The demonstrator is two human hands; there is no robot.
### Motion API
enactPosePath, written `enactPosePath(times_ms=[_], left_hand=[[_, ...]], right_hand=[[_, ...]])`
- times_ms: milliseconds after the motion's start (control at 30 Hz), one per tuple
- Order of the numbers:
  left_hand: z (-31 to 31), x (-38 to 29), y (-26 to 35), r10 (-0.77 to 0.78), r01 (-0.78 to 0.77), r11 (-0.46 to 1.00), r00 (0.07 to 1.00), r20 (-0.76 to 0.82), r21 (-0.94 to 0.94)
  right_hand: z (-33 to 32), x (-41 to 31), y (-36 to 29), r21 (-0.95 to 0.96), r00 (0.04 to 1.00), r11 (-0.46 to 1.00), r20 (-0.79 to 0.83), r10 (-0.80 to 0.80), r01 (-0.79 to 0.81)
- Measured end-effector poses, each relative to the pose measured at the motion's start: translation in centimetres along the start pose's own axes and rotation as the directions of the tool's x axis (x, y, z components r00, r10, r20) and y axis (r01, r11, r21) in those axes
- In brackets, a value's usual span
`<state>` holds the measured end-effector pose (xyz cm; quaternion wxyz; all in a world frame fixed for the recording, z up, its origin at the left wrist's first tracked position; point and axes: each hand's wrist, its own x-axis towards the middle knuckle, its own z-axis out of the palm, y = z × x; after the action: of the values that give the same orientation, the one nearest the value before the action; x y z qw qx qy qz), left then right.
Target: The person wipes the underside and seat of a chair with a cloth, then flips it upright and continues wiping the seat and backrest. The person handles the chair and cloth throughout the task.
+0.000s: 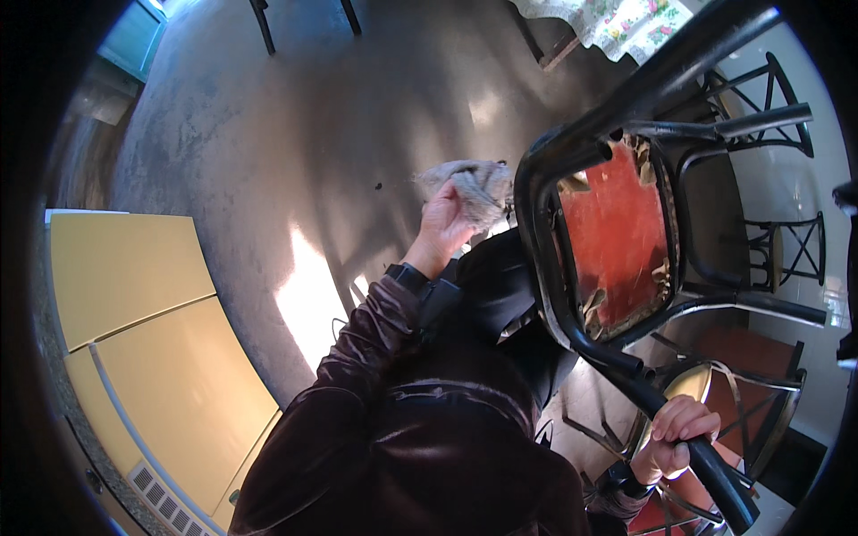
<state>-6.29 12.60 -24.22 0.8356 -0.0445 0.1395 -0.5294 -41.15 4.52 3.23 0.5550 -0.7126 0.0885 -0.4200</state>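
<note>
My left hand (pixel 446 221) grips a crumpled grey cloth (pixel 472 191) in front of my body, left of a chair. The black tubular chair (pixel 556 281) is tipped over so that its underside faces me. Its seat bottom (pixel 617 228) is a red panel with torn, brownish material along the edges. My right hand (pixel 680 429) is wrapped around one black leg (pixel 724 482) at the lower right. Another leg (pixel 704 60) reaches towards the upper right. The cloth and the chair frame look close together; whether they touch, I cannot tell.
Yellow cabinet doors (pixel 174 395) stand at the left. More black chairs with crossed backs (pixel 801 251) are along the white wall at right, one (pixel 764 402) near my right hand. A table with a floral cloth (pixel 623 23) is at the top. Sunlight falls on the grey floor (pixel 234 154).
</note>
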Motion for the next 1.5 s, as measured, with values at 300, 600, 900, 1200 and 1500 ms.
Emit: enactPosePath(times_ms=[300, 600, 900, 1200, 1500], left_hand=[[2.1, 7.4, -2.6, 0.190, -0.207, 0.448, 0.973, 0.134, 0.870], [1.4, 7.5, -0.2, 0.131, -0.020, 0.670, 0.987, -0.092, 0.742], [4.0, 13.4, -0.7, -0.084, 0.057, 0.261, 0.996, -0.036, 0.964], [2.1, 18.5, -0.8, 0.110, -0.281, -0.020, 0.953, 0.282, 0.959], [-0.3, 22.3, -1.8, 0.182, -0.330, 0.253, 0.940, 0.290, 0.909]], right_hand=[[-0.5, -0.1, 0.3, 0.101, 0.999, 0.995, 0.040, -0.004, 0.000], [0.8, -0.3, -0.6, 0.002, 0.996, 0.998, -0.051, 0.069, -0.069], [0.1, -1.2, -1.1, -0.048, 0.983, 0.995, -0.166, 0.083, -0.092], [0.2, -1.1, -1.3, -0.083, 0.984, 0.991, -0.153, 0.092, -0.106], [0.9, -0.2, -0.9, -0.045, 0.987, 0.994, -0.134, 0.092, -0.098]])
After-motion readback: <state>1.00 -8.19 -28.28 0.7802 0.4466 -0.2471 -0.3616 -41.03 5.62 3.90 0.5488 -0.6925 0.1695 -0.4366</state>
